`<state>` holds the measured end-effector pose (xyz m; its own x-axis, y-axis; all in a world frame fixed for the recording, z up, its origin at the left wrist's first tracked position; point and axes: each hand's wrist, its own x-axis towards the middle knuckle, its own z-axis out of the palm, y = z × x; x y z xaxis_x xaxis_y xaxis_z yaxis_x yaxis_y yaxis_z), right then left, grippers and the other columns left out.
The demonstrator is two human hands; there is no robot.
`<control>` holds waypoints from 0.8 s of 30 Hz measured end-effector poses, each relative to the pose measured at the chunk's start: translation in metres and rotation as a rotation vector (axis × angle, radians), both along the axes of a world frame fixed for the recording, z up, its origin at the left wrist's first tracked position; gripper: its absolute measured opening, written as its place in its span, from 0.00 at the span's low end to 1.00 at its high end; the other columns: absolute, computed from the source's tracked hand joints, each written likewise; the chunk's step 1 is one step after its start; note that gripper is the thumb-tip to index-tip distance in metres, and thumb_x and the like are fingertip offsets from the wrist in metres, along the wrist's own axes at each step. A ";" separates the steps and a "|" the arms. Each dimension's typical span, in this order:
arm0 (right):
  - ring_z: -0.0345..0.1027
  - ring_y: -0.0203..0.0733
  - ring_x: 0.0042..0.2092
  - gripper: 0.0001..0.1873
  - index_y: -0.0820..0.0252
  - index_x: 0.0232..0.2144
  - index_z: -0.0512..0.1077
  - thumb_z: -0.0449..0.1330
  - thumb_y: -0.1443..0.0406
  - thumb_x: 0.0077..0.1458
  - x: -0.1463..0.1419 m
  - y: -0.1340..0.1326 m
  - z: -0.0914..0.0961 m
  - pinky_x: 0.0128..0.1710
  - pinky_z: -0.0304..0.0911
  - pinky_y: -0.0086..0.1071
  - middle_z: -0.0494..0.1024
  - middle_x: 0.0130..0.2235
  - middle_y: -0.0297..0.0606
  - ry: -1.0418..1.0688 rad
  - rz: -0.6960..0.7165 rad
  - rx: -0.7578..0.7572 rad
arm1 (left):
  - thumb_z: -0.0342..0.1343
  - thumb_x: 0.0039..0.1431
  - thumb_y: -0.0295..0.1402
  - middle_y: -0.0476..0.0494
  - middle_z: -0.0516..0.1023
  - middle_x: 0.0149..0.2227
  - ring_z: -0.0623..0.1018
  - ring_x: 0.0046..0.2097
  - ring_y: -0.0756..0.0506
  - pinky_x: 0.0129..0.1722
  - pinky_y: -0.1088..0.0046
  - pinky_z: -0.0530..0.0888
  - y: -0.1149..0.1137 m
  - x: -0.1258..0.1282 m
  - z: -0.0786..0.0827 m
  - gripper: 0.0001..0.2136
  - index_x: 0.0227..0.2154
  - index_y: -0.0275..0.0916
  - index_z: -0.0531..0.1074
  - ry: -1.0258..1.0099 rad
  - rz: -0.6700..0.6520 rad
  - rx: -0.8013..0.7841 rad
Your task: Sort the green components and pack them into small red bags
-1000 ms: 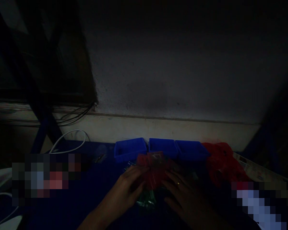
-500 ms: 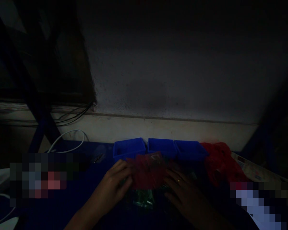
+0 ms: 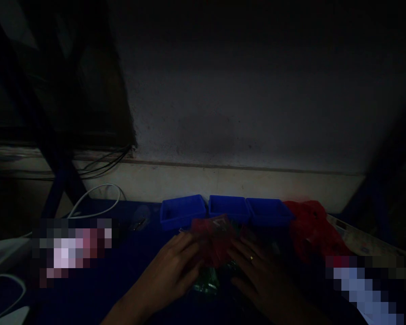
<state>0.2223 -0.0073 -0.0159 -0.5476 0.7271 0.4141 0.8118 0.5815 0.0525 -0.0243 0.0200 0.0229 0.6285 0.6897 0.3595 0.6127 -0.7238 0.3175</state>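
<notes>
Red see-through plastic packets (image 3: 211, 234) lie in a loose pile on the blue table between my hands. My left hand (image 3: 172, 271) is at the pile's left edge, its fingers bent and its thumb apart, with no firm grip showing. On the other side my right hand (image 3: 259, 271), with a ring on one finger, lies with fingers spread over the pile's right edge. A shiny green packet (image 3: 207, 283) pokes out below the red ones, close to my left thumb. Dim light hides the fingertips' exact contact.
Three blue bins (image 3: 183, 211) stand in a row behind the pile, before the wall. A crumpled red bag (image 3: 313, 225) sits to their right. White cable (image 3: 98, 213) loops at the left, near a small clear bag (image 3: 141, 217). Blurred patches cover both sides.
My left hand has shifted right, over the left part of the red packets and the green packet. The red pile looks narrower at its left. My right hand has barely moved.
</notes>
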 end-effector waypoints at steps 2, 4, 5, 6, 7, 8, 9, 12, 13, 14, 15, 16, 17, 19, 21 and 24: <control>0.57 0.53 0.58 0.26 0.53 0.55 0.61 0.56 0.57 0.55 -0.001 -0.001 -0.001 0.52 0.61 0.52 0.67 0.57 0.36 0.006 0.020 -0.022 | 0.49 0.56 0.27 0.42 0.70 0.51 0.68 0.52 0.41 0.52 0.58 0.66 -0.001 0.004 0.000 0.20 0.53 0.43 0.62 0.002 -0.047 -0.029; 0.61 0.53 0.55 0.24 0.55 0.53 0.64 0.58 0.58 0.54 -0.004 0.000 0.000 0.51 0.62 0.50 0.70 0.54 0.37 0.009 0.009 -0.035 | 0.48 0.58 0.27 0.44 0.73 0.47 0.70 0.49 0.42 0.51 0.58 0.66 -0.002 0.007 0.001 0.17 0.50 0.44 0.66 0.013 -0.083 -0.059; 0.63 0.52 0.54 0.23 0.56 0.52 0.66 0.58 0.59 0.54 -0.005 0.000 0.001 0.51 0.63 0.50 0.71 0.53 0.38 0.007 -0.002 -0.038 | 0.47 0.58 0.26 0.45 0.74 0.44 0.72 0.47 0.42 0.50 0.58 0.67 -0.002 0.007 0.002 0.14 0.47 0.44 0.68 0.020 -0.088 -0.067; 0.63 0.52 0.54 0.22 0.57 0.51 0.67 0.58 0.59 0.54 -0.006 0.000 0.002 0.50 0.63 0.49 0.72 0.53 0.39 0.002 -0.012 -0.042 | 0.47 0.59 0.26 0.45 0.75 0.42 0.72 0.46 0.43 0.48 0.58 0.68 -0.002 0.008 0.002 0.13 0.44 0.44 0.70 0.028 -0.084 -0.068; 0.64 0.52 0.53 0.22 0.58 0.51 0.67 0.57 0.60 0.54 -0.006 0.000 0.004 0.50 0.63 0.49 0.72 0.53 0.40 -0.004 -0.015 -0.046 | 0.47 0.59 0.26 0.45 0.75 0.40 0.73 0.44 0.43 0.47 0.59 0.69 -0.002 0.008 0.002 0.11 0.41 0.43 0.71 0.033 -0.072 -0.067; 0.65 0.52 0.53 0.21 0.57 0.51 0.67 0.57 0.60 0.54 -0.006 0.000 0.006 0.50 0.64 0.49 0.72 0.52 0.39 -0.003 -0.018 -0.051 | 0.47 0.59 0.27 0.45 0.75 0.39 0.73 0.43 0.43 0.45 0.60 0.70 -0.001 0.008 0.002 0.11 0.39 0.43 0.72 0.036 -0.059 -0.067; 0.65 0.52 0.52 0.21 0.56 0.51 0.67 0.57 0.60 0.55 -0.006 0.000 0.007 0.50 0.64 0.49 0.73 0.52 0.39 0.004 -0.021 -0.056 | 0.47 0.59 0.27 0.46 0.75 0.39 0.73 0.42 0.43 0.43 0.61 0.70 -0.001 0.008 0.002 0.10 0.39 0.42 0.72 0.035 -0.047 -0.070; 0.66 0.50 0.51 0.19 0.54 0.49 0.68 0.57 0.60 0.54 -0.005 -0.001 0.010 0.50 0.64 0.46 0.74 0.51 0.38 0.065 -0.039 -0.060 | 0.47 0.60 0.28 0.46 0.75 0.39 0.73 0.42 0.43 0.42 0.63 0.71 0.000 0.006 0.000 0.11 0.41 0.43 0.71 0.007 -0.041 -0.073; 0.67 0.49 0.51 0.18 0.54 0.49 0.69 0.57 0.60 0.55 -0.005 -0.002 0.010 0.49 0.65 0.44 0.75 0.50 0.38 0.086 -0.043 -0.061 | 0.47 0.60 0.28 0.46 0.75 0.40 0.73 0.42 0.44 0.42 0.63 0.71 0.001 0.005 -0.001 0.11 0.41 0.43 0.71 -0.004 -0.041 -0.074; 0.67 0.48 0.50 0.18 0.54 0.48 0.69 0.57 0.60 0.55 -0.005 -0.002 0.009 0.49 0.65 0.43 0.75 0.49 0.38 0.103 -0.041 -0.065 | 0.47 0.60 0.29 0.46 0.75 0.39 0.74 0.41 0.44 0.42 0.63 0.71 0.001 0.005 -0.002 0.11 0.42 0.43 0.71 -0.012 -0.037 -0.075; 0.68 0.48 0.50 0.17 0.54 0.48 0.70 0.57 0.60 0.55 -0.005 -0.003 0.009 0.49 0.66 0.42 0.76 0.49 0.38 0.116 -0.041 -0.073 | 0.46 0.61 0.29 0.46 0.75 0.39 0.74 0.40 0.44 0.41 0.64 0.71 0.001 0.005 -0.002 0.11 0.42 0.43 0.71 -0.017 -0.029 -0.077; 0.68 0.48 0.50 0.17 0.54 0.47 0.70 0.57 0.60 0.55 -0.005 -0.003 0.008 0.49 0.66 0.42 0.76 0.49 0.38 0.126 -0.049 -0.083 | 0.46 0.61 0.29 0.46 0.76 0.39 0.74 0.40 0.44 0.40 0.65 0.71 0.001 0.005 -0.003 0.11 0.41 0.43 0.71 -0.019 -0.021 -0.081; 0.68 0.48 0.49 0.16 0.54 0.47 0.70 0.57 0.61 0.55 -0.006 -0.003 0.008 0.49 0.66 0.42 0.76 0.48 0.38 0.129 -0.063 -0.094 | 0.46 0.61 0.29 0.46 0.75 0.39 0.74 0.40 0.45 0.40 0.66 0.72 0.001 0.005 -0.003 0.10 0.41 0.43 0.71 -0.017 -0.012 -0.085; 0.69 0.49 0.49 0.16 0.54 0.47 0.70 0.57 0.61 0.54 -0.007 -0.004 0.007 0.48 0.66 0.43 0.76 0.49 0.39 0.118 -0.096 -0.109 | 0.47 0.60 0.28 0.45 0.75 0.39 0.74 0.41 0.45 0.41 0.67 0.71 0.000 0.005 -0.002 0.10 0.40 0.43 0.72 -0.012 0.004 -0.083; 0.69 0.50 0.48 0.16 0.53 0.47 0.70 0.57 0.62 0.54 -0.007 -0.005 0.007 0.47 0.67 0.45 0.76 0.48 0.40 0.106 -0.119 -0.111 | 0.47 0.60 0.28 0.44 0.75 0.40 0.73 0.42 0.44 0.42 0.67 0.71 0.000 0.005 -0.002 0.09 0.39 0.42 0.72 -0.024 0.010 -0.068; 0.70 0.49 0.47 0.14 0.51 0.45 0.70 0.56 0.62 0.55 -0.008 -0.005 0.009 0.46 0.66 0.45 0.77 0.47 0.37 0.128 -0.110 -0.101 | 0.47 0.60 0.29 0.44 0.74 0.44 0.72 0.46 0.44 0.45 0.65 0.71 0.000 0.005 -0.003 0.10 0.41 0.42 0.71 -0.054 -0.004 -0.053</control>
